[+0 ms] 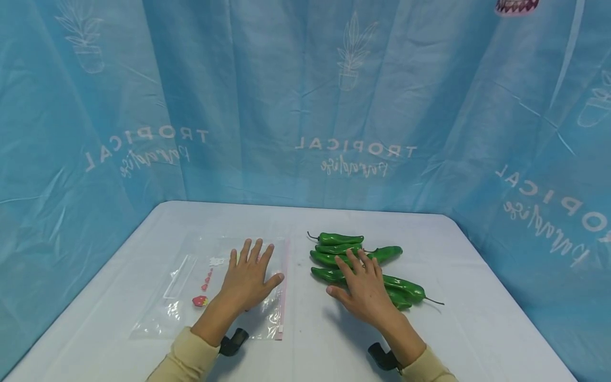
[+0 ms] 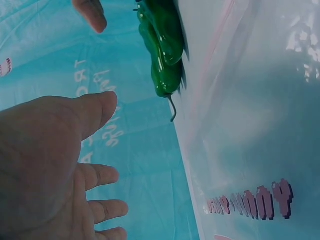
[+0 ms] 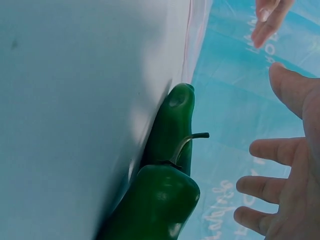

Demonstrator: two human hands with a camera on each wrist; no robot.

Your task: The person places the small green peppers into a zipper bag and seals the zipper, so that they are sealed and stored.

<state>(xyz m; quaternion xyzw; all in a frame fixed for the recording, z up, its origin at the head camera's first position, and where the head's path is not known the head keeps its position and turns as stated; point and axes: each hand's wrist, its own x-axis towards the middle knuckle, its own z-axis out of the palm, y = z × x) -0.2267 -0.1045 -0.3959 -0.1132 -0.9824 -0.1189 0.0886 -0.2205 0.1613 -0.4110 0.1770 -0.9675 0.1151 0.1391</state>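
My left hand [image 1: 248, 282], fingers spread, hovers over a clear plastic zip bag [image 1: 179, 318] lying flat on the table. Pink and white prints decorate the bag, and its pink zip edge runs along the right side. My right hand [image 1: 365, 293], also spread and holding nothing, is above several glossy green peppers [image 1: 410, 287], hiding some of them. In the right wrist view, a pepper [image 3: 160, 200] with a curved stem lies close below that hand. The left wrist view shows peppers [image 2: 167, 75] beyond the bag's pink edge.
A white-covered table [image 1: 305, 361] carries the bag and the peppers. Blue printed curtains [image 1: 296, 106] stand around its back and sides. A black wrist mount [image 1: 234, 342] is strapped under the left wrist, another [image 1: 383, 356] under the right.
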